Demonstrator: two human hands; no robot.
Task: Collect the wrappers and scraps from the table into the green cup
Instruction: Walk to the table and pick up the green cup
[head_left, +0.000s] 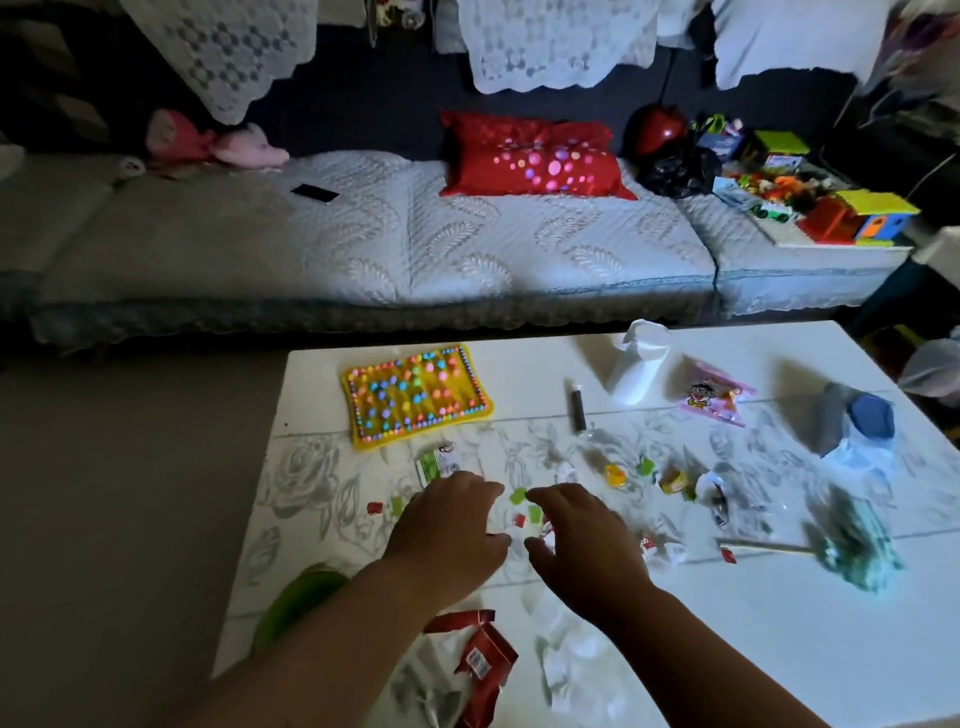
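So the left hand (447, 525) and right hand (582, 540) are palm-down side by side over the tabletop (779, 623), fingers loosely bent, gripping nothing. Little green and red scraps (522, 501) lie right between them, with more off at 2 o'clock. The green cup (301, 603) sits at 8 o'clock from the left hand, by the tabletop's edge.

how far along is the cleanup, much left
Looks barely started; the cup sits near the left arm, contents unseen. In hand: left hand and right hand reach at the green scraps, nothing clearly gripped. Left: yellow wrapper, red wrapper, pink packet and other bits.
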